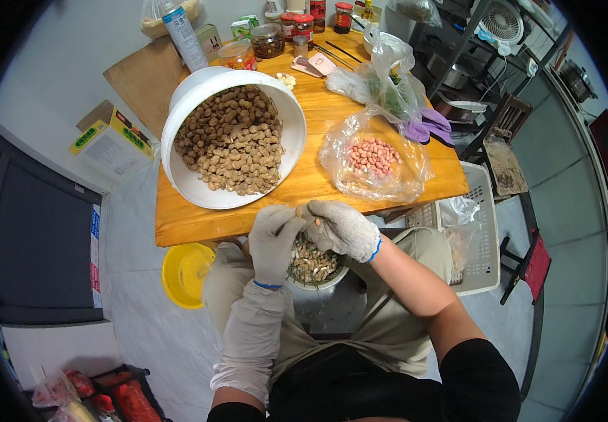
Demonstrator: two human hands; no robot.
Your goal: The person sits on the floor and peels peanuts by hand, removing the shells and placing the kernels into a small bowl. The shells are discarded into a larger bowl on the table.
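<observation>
Both my hands wear pale knitted work gloves and meet just past the table's front edge. Between the fingertips of my left hand (273, 242) and my right hand (343, 229) is a peanut in its shell (300, 212), partly hidden by the gloves. A pinkish kernel (317, 222) shows against the fingers of my right hand. Under the hands, a pail of empty peanut shells (314, 264) stands between my knees. A tilted white bucket (168, 153) on the table holds many unshelled peanuts (246, 158). Shelled pink peanuts (373, 157) lie in an open clear plastic bag (338, 176).
The wooden table (204, 221) carries jars (267, 41), a spray can (184, 38), chopsticks (338, 55), a bag of greens (396, 87) and purple gloves (430, 126). A yellow basin (188, 275) is on the floor at left, a white plastic basket (486, 237) at right.
</observation>
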